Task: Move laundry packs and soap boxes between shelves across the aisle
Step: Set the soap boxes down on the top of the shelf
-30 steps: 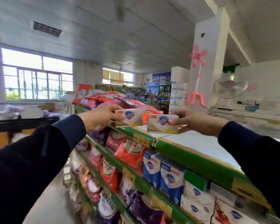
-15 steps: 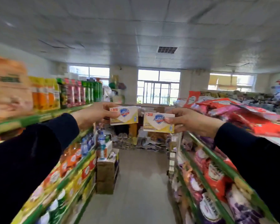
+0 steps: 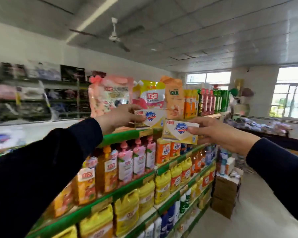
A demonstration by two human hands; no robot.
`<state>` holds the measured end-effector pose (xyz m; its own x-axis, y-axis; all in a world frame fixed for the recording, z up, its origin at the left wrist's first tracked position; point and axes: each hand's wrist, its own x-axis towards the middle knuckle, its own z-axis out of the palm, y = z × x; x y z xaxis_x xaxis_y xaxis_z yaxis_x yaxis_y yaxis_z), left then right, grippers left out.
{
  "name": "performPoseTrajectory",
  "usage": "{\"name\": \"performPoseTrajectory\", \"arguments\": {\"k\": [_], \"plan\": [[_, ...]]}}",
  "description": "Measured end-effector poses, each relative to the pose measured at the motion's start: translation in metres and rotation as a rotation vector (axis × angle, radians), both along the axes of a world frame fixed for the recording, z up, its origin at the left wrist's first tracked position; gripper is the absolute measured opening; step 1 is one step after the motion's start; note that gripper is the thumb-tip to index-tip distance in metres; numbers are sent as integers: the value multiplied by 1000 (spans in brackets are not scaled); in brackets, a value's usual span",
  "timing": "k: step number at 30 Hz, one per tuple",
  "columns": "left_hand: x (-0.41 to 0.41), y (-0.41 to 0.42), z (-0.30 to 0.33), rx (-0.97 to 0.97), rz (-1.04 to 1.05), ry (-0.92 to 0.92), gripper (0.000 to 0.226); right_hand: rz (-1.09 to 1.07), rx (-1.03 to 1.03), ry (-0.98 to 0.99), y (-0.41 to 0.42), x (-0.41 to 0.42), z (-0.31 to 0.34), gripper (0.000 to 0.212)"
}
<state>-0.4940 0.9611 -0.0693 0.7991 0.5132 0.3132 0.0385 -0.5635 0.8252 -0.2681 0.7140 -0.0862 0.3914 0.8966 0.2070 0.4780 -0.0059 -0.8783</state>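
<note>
Both hands are gripping soap boxes: left hand [image 3: 118,117] is holding one soap box [image 3: 150,118] at the top shelf [image 3: 126,134], right hand [image 3: 218,133] another box [image 3: 179,132] just beside.

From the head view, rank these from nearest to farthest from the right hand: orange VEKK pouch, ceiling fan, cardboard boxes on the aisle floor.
1. Orange VEKK pouch, top shelf, just up-left of the right hand.
2. Cardboard boxes, below it on the aisle floor.
3. Ceiling fan, far overhead to the left.

Laundry packs [image 3: 132,95] stand on the top shelf [image 3: 126,134], bottles [image 3: 127,162] below.
</note>
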Motion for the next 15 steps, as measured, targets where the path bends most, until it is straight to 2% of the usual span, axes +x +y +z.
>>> {"name": "performPoseTrajectory", "arguments": {"k": [3, 5, 9, 15], "plan": [[-63, 31, 15, 13, 136, -37, 41, 93, 65, -61, 67, -43, 10, 73], [-99, 47, 25, 40, 221, -53, 43, 166, 106, -74, 106, -66, 18, 73], [-173, 70, 45, 91, 399, -38, 26, 353, 128, -85, 175, -111, 31, 56], [-250, 98, 52, 108, 573, 88, 37, 559, 108, -60, 245, -173, 33, 29]]}}
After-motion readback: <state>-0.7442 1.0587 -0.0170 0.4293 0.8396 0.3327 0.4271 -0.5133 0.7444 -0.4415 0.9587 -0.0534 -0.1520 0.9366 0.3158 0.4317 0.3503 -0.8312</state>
